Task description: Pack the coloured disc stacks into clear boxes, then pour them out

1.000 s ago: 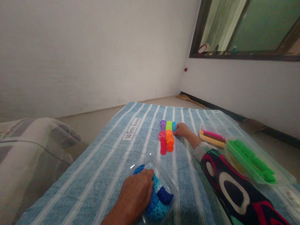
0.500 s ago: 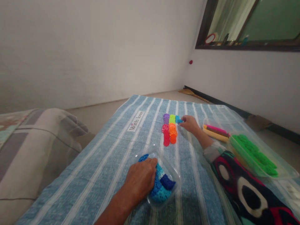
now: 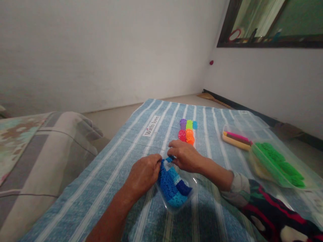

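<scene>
A clear plastic container [image 3: 165,203] lies in front of me, holding rows of small scalloped pieces [image 3: 170,188] in several shades of blue. My left hand [image 3: 145,173] is closed at its far left edge, fingertips pinching the rim beside the pieces. Above the container's far end, my right hand [image 3: 186,157] has its fingers curled on a few blue pieces [image 3: 170,158]. Just beyond it, short rows of purple [image 3: 183,123], lime green [image 3: 189,124], light blue [image 3: 194,125], red [image 3: 182,135] and orange pieces [image 3: 190,136] lie on the cloth; the right hand covers the nearest part.
A striped blue cloth [image 3: 121,158] with a "With love" label covers the surface. At right stands a clear box [image 3: 277,183] with green pieces, and pink, brown and yellow rows [image 3: 237,139] beside it. A draped grey-and-beige cover [image 3: 68,148] lies at left.
My right hand has come back from the light blue pieces to the container and now has blue pieces in its fingers. My left hand has shifted to the container's far left edge.
</scene>
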Demonstrator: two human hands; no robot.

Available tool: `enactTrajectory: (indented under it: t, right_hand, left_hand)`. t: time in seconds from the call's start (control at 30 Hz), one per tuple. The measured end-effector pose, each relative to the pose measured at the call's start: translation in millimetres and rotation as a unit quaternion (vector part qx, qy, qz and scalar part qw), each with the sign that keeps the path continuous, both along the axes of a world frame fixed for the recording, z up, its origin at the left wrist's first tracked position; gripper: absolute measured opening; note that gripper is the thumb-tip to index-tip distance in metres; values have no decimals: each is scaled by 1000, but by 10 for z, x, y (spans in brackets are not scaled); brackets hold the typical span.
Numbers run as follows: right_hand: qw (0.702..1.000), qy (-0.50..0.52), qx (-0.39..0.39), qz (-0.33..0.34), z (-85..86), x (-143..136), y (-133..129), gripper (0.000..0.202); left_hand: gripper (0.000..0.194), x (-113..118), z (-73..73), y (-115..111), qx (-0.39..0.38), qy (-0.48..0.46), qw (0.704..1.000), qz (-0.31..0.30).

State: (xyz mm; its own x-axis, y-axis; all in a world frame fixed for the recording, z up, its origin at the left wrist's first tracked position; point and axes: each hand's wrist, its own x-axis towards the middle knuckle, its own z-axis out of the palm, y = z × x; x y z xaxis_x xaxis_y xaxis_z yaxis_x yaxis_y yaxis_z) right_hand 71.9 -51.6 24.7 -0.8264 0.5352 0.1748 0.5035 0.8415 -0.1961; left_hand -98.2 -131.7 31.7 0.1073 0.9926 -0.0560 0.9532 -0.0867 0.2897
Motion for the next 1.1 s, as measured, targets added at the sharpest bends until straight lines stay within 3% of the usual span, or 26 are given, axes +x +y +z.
enactTrajectory:
  t: [0.23, 0.73, 1.1]
  right_hand:
    - [999, 10, 22, 21, -226, -86, 23, 14]
    - [986, 36, -164, -5, -318, -13, 168, 31]
    - [995, -56, -77, 14, -323, 2, 104, 29]
  left_hand:
    - [28, -15, -28, 2, 21, -14, 999, 35]
    - [34, 59, -242, 37, -12, -48, 999, -4]
    - [34, 91, -239, 43, -27, 2, 1000, -11]
